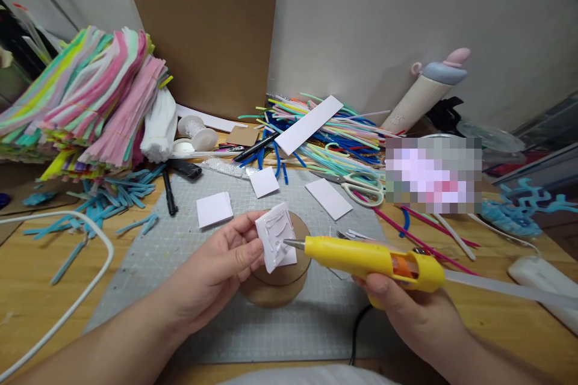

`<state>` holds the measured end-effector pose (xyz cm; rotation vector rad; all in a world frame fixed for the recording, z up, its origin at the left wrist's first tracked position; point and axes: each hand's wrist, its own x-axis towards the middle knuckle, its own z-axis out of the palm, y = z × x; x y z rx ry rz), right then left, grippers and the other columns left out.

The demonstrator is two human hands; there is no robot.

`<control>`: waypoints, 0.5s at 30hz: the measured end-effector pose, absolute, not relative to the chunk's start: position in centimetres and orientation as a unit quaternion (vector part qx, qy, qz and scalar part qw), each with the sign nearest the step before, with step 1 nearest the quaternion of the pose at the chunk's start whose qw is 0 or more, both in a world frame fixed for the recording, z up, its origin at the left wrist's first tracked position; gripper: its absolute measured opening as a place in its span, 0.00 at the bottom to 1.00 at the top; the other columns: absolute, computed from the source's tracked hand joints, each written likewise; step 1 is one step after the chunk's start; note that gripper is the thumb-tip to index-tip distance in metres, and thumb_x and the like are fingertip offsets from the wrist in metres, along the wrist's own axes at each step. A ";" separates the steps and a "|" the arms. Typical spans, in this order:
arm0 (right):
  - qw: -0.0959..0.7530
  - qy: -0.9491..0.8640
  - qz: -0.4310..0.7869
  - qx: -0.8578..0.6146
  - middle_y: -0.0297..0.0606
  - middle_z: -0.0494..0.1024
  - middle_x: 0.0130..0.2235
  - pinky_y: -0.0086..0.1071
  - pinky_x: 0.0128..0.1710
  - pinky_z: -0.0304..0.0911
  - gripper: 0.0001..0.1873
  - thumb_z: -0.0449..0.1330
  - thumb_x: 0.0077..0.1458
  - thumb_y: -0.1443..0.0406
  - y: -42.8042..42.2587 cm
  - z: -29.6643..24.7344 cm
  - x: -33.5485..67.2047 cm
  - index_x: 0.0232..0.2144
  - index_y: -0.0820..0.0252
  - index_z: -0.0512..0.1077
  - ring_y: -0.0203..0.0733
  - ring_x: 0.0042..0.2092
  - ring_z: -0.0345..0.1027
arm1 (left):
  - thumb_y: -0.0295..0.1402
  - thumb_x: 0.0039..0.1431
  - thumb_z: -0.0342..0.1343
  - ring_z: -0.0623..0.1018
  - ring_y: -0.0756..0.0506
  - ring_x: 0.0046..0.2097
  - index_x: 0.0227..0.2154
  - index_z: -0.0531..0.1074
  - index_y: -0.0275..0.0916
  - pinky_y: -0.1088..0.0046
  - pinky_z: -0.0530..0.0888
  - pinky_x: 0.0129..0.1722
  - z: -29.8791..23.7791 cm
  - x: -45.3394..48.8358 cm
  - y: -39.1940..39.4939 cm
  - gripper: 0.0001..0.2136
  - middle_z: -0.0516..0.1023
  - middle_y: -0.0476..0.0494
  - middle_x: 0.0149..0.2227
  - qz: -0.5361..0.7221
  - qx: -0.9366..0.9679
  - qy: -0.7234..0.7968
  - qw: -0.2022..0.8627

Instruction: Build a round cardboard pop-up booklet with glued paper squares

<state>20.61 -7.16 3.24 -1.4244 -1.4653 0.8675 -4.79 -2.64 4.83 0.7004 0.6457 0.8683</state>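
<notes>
Between the thumb and fingers of my left hand (235,252) is a small white foam board piece (274,234), tilted, with lines of glue on its face. My right hand (406,307) is wrapped round the grip of a yellow hot glue gun (361,255). Its metal nozzle points left, right at the glued face; whether it touches cannot be made out. A clear glue stick (506,286) juts from the gun's back. Below the piece lies a round brown cardboard disc (275,295), with another white piece partly hidden on it.
White rectangles (214,209) lie on the grey cutting mat (139,289), near scissors (361,185). Pipe cleaner bundles (90,96) stand at left, loose ones (334,138) at the back. A white cable (106,246) curves at left. A cardboard sheet (208,30) leans on the wall.
</notes>
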 end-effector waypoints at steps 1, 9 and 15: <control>0.448 -0.582 0.348 -0.583 0.38 0.81 0.33 0.40 0.32 0.76 0.13 0.63 0.52 0.53 -7.3 2.8 20.8 0.39 0.48 0.75 0.50 0.32 0.76 | 0.36 0.54 0.63 0.76 0.44 0.47 0.50 0.72 0.40 0.71 0.71 0.46 4.9 -4.8 -2.6 0.19 0.78 0.40 0.47 0.407 0.328 0.298 0.799; 0.433 -0.586 0.276 -0.627 0.37 0.79 0.30 0.39 0.27 0.74 0.13 0.61 0.53 0.51 -6.8 2.8 20.4 0.37 0.49 0.76 0.49 0.29 0.75 | 0.36 0.52 0.65 0.76 0.44 0.46 0.47 0.74 0.41 0.71 0.70 0.45 5.1 -4.8 -2.7 0.19 0.78 0.42 0.46 0.413 0.330 0.314 0.789; 0.392 -0.721 0.286 -0.495 0.34 0.73 0.24 0.35 0.25 0.69 0.08 0.57 0.58 0.59 -5.5 5.9 20.0 0.27 0.50 0.72 0.44 0.27 0.71 | 0.34 0.50 0.66 0.76 0.46 0.41 0.43 0.76 0.43 0.74 0.70 0.41 5.1 -4.7 -2.7 0.16 0.79 0.45 0.41 0.428 0.349 0.344 0.759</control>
